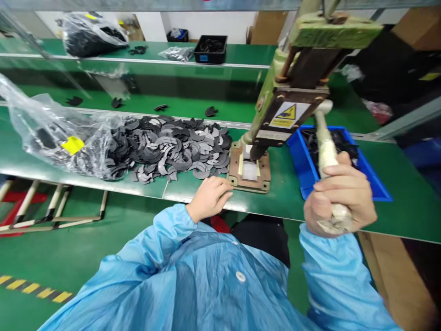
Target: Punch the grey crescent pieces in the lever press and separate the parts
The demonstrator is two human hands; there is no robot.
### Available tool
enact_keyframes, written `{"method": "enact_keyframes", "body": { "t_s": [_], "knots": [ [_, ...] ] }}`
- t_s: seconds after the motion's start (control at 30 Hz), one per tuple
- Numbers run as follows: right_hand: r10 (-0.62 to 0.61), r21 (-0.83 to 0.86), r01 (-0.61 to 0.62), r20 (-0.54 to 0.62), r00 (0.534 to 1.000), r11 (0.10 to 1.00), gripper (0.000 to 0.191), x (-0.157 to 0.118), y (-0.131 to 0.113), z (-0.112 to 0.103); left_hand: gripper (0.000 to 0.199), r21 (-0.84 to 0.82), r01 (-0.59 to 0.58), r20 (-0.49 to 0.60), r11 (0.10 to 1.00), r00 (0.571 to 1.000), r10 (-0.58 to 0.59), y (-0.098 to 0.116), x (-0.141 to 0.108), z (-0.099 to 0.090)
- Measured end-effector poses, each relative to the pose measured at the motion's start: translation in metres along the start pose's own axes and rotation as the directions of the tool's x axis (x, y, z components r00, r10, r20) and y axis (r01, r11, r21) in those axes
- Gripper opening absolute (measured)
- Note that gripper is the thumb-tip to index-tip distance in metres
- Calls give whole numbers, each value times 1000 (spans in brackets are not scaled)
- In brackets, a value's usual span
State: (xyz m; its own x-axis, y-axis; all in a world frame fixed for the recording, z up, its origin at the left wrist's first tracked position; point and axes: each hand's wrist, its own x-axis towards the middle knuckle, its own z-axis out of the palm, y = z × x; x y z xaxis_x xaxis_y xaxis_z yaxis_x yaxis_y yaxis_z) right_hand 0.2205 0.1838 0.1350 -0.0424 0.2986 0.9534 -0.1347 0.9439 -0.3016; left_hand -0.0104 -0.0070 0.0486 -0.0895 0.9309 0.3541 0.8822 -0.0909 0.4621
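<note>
Two blue sleeves [151, 248] reach forward from the body, and we see both hands near the front edge of the green bench [406, 207]. The left hand [208, 198] is low, its forearm slanting inward; its fingers are softly bent, the thumb a little apart, and we see nothing held between them. Its fingertips lie by the front left corner of the press base [250, 185]; if they touch it, we cannot tell. The right hand [339, 197] is raised higher, its fingers folded tightly around the taped lever [326, 147], whose end shows below the fist. On the base we see a pale block [250, 171], and above it the press [291, 99] leans in our view. To the left is a heap of curved grey pieces [182, 151], beside a clear bag [65, 133]; to the right stands a blue bin [298, 161]. Farther, four dark pieces [211, 111] lie apart, and beyond them we find a black tray [218, 57].
</note>
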Motion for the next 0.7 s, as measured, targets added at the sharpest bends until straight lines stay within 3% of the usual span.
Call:
{"method": "enact_keyframes", "body": {
  "t_s": [0.13, 0.23, 0.4, 0.53, 0.7],
  "knots": [
    [-14, 5, 15, -115, 993, 1000, 50, -4, 8, 11, 22, 95, 227, -118, 969, 969, -216, -22, -63, -18],
    [-36, 17, 41, -195, 980, 999, 56, -4, 9, 18, 24, 189, 318, -160, 929, 943, -291, -50, -79, -36],
    [-17, -18, 15, -113, 993, 1000, 49, -2, 2, 16, 36, 309, 281, -90, 909, 960, -266, -79, -53, -48],
    [-12, -22, 11, -50, 999, 1000, 40, -2, 1, 8, 43, 371, 213, 2, 904, 973, -230, -85, -27, -42],
    [-14, -5, 14, -53, 998, 1000, 35, -4, 5, 5, 44, 388, 195, -7, 901, 978, -208, -87, -21, -37]
  ]
}}
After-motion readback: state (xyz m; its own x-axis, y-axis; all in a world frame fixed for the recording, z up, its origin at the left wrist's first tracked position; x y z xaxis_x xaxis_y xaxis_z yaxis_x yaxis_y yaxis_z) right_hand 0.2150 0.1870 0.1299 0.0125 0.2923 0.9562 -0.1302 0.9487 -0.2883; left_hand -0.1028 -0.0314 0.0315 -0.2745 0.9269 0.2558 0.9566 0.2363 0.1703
